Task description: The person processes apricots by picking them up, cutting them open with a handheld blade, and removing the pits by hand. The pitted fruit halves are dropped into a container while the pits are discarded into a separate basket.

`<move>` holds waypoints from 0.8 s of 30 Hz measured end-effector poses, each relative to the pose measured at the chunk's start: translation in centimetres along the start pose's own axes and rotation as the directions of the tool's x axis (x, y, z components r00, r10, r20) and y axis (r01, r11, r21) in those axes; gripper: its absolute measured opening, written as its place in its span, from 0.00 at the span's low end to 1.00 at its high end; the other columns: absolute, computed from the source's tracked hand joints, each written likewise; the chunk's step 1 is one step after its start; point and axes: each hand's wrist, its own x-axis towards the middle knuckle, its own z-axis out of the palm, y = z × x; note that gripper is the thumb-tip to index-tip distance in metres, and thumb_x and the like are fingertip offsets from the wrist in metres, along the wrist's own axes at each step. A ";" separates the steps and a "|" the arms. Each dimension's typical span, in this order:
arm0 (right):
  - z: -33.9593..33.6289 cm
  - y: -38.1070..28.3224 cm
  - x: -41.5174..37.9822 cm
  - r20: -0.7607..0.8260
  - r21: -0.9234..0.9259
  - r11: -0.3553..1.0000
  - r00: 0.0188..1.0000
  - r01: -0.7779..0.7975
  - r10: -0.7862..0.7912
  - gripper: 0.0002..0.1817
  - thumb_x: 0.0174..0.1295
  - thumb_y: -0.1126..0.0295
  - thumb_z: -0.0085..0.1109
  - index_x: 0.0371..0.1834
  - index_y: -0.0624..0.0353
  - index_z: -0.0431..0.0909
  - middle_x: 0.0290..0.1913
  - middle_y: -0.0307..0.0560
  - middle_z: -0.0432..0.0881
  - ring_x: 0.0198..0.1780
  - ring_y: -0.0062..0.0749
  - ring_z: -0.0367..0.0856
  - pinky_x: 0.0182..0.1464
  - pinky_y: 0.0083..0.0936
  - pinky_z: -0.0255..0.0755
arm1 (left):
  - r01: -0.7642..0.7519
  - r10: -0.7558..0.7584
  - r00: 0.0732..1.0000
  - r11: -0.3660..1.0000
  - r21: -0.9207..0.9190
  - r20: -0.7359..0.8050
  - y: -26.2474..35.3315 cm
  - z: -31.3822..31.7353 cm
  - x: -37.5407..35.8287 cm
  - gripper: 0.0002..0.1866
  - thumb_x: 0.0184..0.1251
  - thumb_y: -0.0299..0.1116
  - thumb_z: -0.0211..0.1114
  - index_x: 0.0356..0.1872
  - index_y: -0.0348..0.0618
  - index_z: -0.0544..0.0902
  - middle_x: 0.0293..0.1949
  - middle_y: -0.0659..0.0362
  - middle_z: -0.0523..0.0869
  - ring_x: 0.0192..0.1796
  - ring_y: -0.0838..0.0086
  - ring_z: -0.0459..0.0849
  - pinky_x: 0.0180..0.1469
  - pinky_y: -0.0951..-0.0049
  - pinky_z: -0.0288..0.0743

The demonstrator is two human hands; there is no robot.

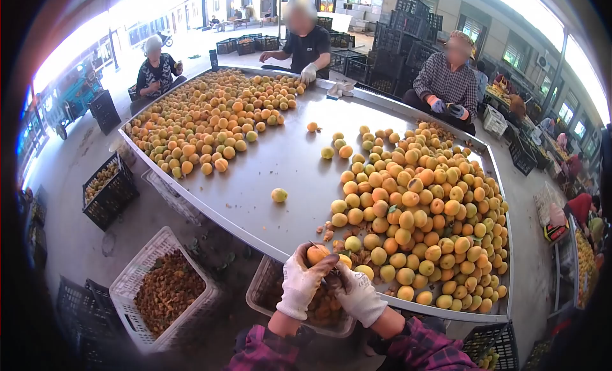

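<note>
My left hand (302,283), in a white glove with bare fingertips, is closed around an orange apricot (317,254) over the near edge of the metal table (255,208). My right hand (358,293), gloved the same way, is closed, its fingertips meeting those of the left. A yellow-orange apricot (345,261) shows right at the right fingertips, partly covered by them. Just beyond my hands, a large heap of apricots (421,205) covers the right side of the table, with brown scraps (327,232) at its near left edge.
Under the table edge sits a tub (258,294) of brown scraps; a white crate (121,288) of brown pieces stands left. Another apricot heap (210,116) lies at the far left, and one apricot (279,195) mid-table. Three people (312,49) (159,71) (452,78) are around the table.
</note>
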 end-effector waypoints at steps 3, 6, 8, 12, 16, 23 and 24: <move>0.2 0.2 0.0 0.028 0.017 0.999 0.999 -0.032 0.031 0.20 0.74 0.58 0.52 0.64 0.55 0.71 0.43 0.59 0.86 0.48 0.60 0.84 0.46 0.46 0.78 | 0.004 -0.004 1.000 1.000 0.007 -0.006 -0.2 0.0 -0.1 0.20 0.59 0.32 0.79 0.46 0.34 0.81 0.36 0.62 0.85 0.35 0.83 0.81 0.39 0.81 0.78; 0.5 0.6 0.0 0.009 -0.033 0.999 1.000 -0.022 0.022 0.19 0.74 0.58 0.52 0.62 0.55 0.72 0.42 0.59 0.86 0.48 0.61 0.84 0.46 0.46 0.78 | 0.026 -0.026 1.000 0.999 0.023 -0.010 -0.8 -0.3 0.2 0.20 0.59 0.33 0.79 0.46 0.34 0.81 0.36 0.62 0.85 0.35 0.83 0.81 0.38 0.81 0.77; 0.5 0.7 0.1 0.020 0.007 0.999 0.999 -0.035 0.035 0.19 0.74 0.57 0.52 0.60 0.55 0.73 0.41 0.59 0.86 0.47 0.61 0.84 0.46 0.47 0.78 | 0.052 -0.052 0.999 0.998 0.029 -0.009 -1.0 -0.3 0.3 0.20 0.60 0.33 0.79 0.46 0.35 0.81 0.36 0.62 0.85 0.35 0.84 0.81 0.38 0.81 0.77; 0.1 0.1 0.0 0.021 -0.030 0.998 0.999 -0.049 0.050 0.18 0.74 0.56 0.52 0.59 0.55 0.74 0.41 0.60 0.86 0.47 0.62 0.83 0.45 0.48 0.77 | 0.058 -0.059 0.998 0.998 -0.020 -0.014 -1.0 -0.1 0.4 0.20 0.60 0.33 0.78 0.47 0.34 0.80 0.36 0.63 0.85 0.35 0.84 0.81 0.37 0.81 0.76; -0.3 -0.7 0.0 -0.002 -0.031 0.999 0.999 -0.042 0.042 0.18 0.74 0.56 0.52 0.57 0.55 0.74 0.39 0.61 0.85 0.46 0.64 0.83 0.44 0.49 0.77 | 0.037 -0.037 0.999 0.999 -0.005 -0.010 -0.7 -0.1 0.3 0.20 0.60 0.34 0.78 0.47 0.34 0.81 0.36 0.62 0.85 0.35 0.83 0.81 0.38 0.81 0.76; 0.3 0.1 -0.1 -0.102 0.010 1.000 0.995 0.022 -0.020 0.16 0.75 0.57 0.54 0.51 0.60 0.77 0.35 0.63 0.84 0.40 0.64 0.83 0.37 0.47 0.75 | 0.008 -0.005 1.000 0.985 0.174 -0.022 -0.4 -0.2 0.1 0.17 0.66 0.35 0.73 0.48 0.34 0.83 0.35 0.63 0.84 0.37 0.84 0.79 0.42 0.80 0.75; 0.0 -0.5 -0.1 -0.114 -0.016 1.000 0.993 0.022 -0.024 0.16 0.75 0.58 0.55 0.51 0.60 0.77 0.35 0.62 0.84 0.38 0.63 0.83 0.35 0.45 0.75 | -0.023 0.033 0.999 0.977 0.210 -0.042 -0.6 -0.3 0.2 0.20 0.63 0.39 0.75 0.47 0.33 0.83 0.34 0.61 0.86 0.37 0.82 0.81 0.42 0.77 0.77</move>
